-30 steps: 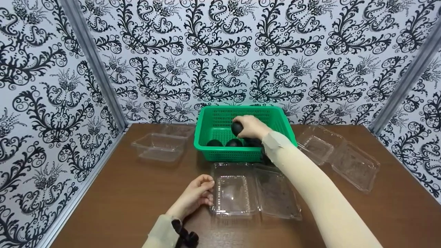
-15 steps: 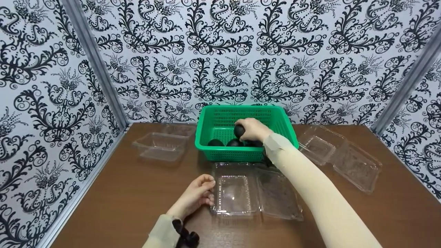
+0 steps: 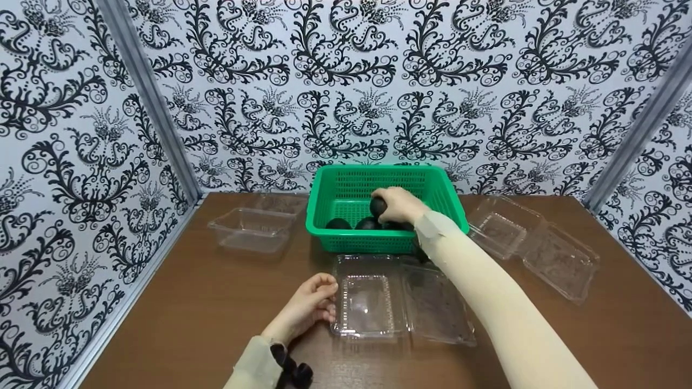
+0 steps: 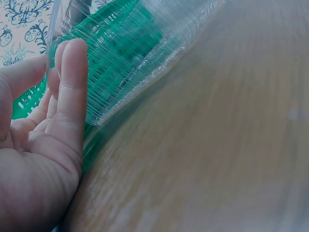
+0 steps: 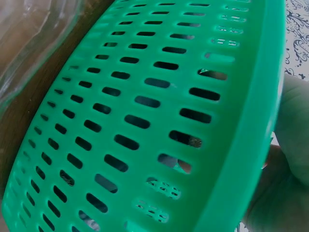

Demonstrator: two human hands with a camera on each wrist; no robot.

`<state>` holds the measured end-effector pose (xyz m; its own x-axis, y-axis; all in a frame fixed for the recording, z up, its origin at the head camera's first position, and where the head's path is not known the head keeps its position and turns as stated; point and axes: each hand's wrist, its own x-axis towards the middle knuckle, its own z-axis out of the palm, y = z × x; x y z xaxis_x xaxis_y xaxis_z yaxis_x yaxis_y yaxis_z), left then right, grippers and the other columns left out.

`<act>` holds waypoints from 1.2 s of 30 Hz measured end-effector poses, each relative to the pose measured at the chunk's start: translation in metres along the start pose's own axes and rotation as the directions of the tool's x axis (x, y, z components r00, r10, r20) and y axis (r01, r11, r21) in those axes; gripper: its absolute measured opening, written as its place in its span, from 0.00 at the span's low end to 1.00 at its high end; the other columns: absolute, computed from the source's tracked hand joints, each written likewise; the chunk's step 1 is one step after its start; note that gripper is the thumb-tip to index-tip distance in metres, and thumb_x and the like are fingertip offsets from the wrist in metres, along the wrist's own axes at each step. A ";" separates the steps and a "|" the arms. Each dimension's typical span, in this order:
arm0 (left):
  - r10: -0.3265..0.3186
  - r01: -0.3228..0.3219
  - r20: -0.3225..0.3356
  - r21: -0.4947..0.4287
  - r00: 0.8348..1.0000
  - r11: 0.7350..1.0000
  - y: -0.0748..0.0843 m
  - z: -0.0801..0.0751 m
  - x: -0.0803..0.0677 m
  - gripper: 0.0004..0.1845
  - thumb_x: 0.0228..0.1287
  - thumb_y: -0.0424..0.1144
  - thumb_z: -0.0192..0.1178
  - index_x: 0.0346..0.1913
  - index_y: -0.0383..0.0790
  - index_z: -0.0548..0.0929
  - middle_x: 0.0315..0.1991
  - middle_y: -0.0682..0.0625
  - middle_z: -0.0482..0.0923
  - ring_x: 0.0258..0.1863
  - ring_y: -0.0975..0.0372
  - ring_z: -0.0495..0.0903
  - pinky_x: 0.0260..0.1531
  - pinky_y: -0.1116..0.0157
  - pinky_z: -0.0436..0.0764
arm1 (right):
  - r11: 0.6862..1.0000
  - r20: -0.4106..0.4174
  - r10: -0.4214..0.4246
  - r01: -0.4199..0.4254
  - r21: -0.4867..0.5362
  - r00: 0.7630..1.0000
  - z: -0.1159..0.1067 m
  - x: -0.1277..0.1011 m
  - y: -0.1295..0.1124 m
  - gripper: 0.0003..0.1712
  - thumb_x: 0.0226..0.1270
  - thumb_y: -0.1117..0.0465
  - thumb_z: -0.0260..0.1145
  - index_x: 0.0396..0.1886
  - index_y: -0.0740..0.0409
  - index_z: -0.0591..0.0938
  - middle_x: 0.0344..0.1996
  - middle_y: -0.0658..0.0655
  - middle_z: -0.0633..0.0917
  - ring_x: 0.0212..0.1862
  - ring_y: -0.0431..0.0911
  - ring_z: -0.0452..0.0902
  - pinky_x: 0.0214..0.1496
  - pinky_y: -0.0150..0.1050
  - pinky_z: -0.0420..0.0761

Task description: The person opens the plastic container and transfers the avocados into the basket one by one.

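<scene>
While no writing shows, right hand (image 3: 397,204) grips avocado (image 3: 377,206); left hand (image 3: 308,303) steadies clamshell (image 3: 373,302), fingers relaxed.

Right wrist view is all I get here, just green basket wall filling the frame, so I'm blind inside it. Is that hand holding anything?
Observer: Yes. In the head view the right hand grips a dark round fruit inside the green basket.
Operator: Anything else in the basket?
Observer: More dark fruits lie on its floor.
Operator: And the other hand?
Observer: The left hand touches the left edge of an open clear clamshell container in front of the basket.
</scene>
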<state>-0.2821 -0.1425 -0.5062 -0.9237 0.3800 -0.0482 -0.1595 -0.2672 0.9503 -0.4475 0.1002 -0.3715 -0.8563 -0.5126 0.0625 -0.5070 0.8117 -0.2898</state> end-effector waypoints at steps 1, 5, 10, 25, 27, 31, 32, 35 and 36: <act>0.000 0.000 0.002 0.000 1.000 1.000 0.000 0.000 0.000 0.09 0.71 0.34 0.55 0.47 0.37 0.68 0.31 0.47 0.70 0.18 0.64 0.74 0.18 0.70 0.80 | 1.000 -0.003 0.001 -0.001 0.003 1.000 0.000 0.000 0.000 0.39 0.52 0.64 0.71 0.66 0.59 0.72 0.58 0.64 0.77 0.58 0.58 0.72 0.58 0.53 0.74; -0.001 0.001 0.008 0.001 1.000 1.000 0.001 0.000 0.001 0.08 0.71 0.34 0.54 0.47 0.36 0.68 0.31 0.48 0.70 0.18 0.64 0.74 0.18 0.70 0.80 | 1.000 -0.011 0.003 -0.003 0.010 1.000 0.000 -0.001 0.001 0.40 0.51 0.65 0.71 0.67 0.59 0.71 0.59 0.65 0.76 0.58 0.59 0.72 0.58 0.53 0.74; -0.004 0.004 0.012 0.007 1.000 1.000 0.002 0.000 0.003 0.08 0.72 0.33 0.53 0.48 0.36 0.68 0.31 0.47 0.70 0.18 0.64 0.75 0.18 0.70 0.80 | 1.000 -0.003 0.021 -0.021 0.011 1.000 0.000 0.000 0.002 0.40 0.52 0.65 0.69 0.68 0.59 0.70 0.60 0.65 0.75 0.59 0.59 0.71 0.59 0.53 0.73; 0.010 -0.010 0.010 0.017 1.000 1.000 -0.002 -0.001 -0.002 0.09 0.71 0.35 0.55 0.47 0.37 0.68 0.31 0.47 0.70 0.19 0.64 0.75 0.19 0.69 0.81 | 0.998 0.048 0.059 -0.058 -0.028 0.997 0.010 0.006 0.002 0.39 0.58 0.63 0.65 0.71 0.57 0.66 0.63 0.66 0.72 0.62 0.58 0.68 0.62 0.53 0.72; 0.014 -0.014 0.007 0.017 1.000 1.000 -0.002 -0.001 -0.002 0.09 0.70 0.36 0.55 0.47 0.37 0.68 0.32 0.47 0.70 0.19 0.64 0.75 0.19 0.70 0.80 | 0.998 0.039 0.064 -0.063 -0.028 0.997 0.011 0.007 0.002 0.39 0.58 0.63 0.65 0.71 0.57 0.66 0.63 0.65 0.72 0.61 0.58 0.69 0.61 0.53 0.72; 0.008 -0.008 0.001 0.012 1.000 1.000 -0.001 -0.001 -0.001 0.09 0.71 0.35 0.55 0.47 0.38 0.68 0.32 0.48 0.70 0.18 0.64 0.74 0.18 0.69 0.80 | 0.997 0.031 0.075 -0.075 -0.022 0.997 0.012 0.006 0.002 0.39 0.57 0.63 0.65 0.71 0.57 0.66 0.63 0.65 0.71 0.60 0.57 0.69 0.60 0.53 0.73; 0.007 -0.007 0.000 0.011 1.000 1.000 -0.001 -0.001 -0.001 0.08 0.71 0.35 0.55 0.47 0.38 0.68 0.31 0.48 0.70 0.18 0.64 0.74 0.18 0.69 0.80 | 0.997 0.035 0.078 -0.077 -0.021 0.996 0.011 0.006 0.002 0.39 0.57 0.63 0.65 0.71 0.57 0.66 0.63 0.65 0.71 0.60 0.57 0.69 0.60 0.52 0.73; 0.010 -0.010 0.001 0.007 1.000 1.000 -0.001 -0.001 0.000 0.08 0.71 0.35 0.54 0.46 0.38 0.68 0.31 0.48 0.70 0.18 0.64 0.74 0.18 0.69 0.80 | 0.997 0.038 0.071 -0.070 -0.022 0.997 0.010 0.006 0.002 0.40 0.57 0.64 0.64 0.72 0.58 0.65 0.64 0.66 0.71 0.61 0.57 0.69 0.60 0.52 0.73; 0.013 -0.013 0.003 0.007 1.000 1.000 -0.001 -0.001 0.000 0.08 0.71 0.34 0.54 0.46 0.37 0.68 0.31 0.48 0.70 0.18 0.64 0.74 0.18 0.69 0.80 | 0.998 0.037 0.066 -0.066 -0.022 0.997 0.009 0.006 0.002 0.40 0.57 0.65 0.63 0.72 0.58 0.65 0.63 0.66 0.71 0.61 0.57 0.69 0.60 0.52 0.73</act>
<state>-0.2823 -0.1430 -0.5072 -0.9247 0.3791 -0.0347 -0.1448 -0.2662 0.9530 -0.4527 0.0955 -0.3806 -0.8839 -0.4675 0.0081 -0.4518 0.8495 -0.2725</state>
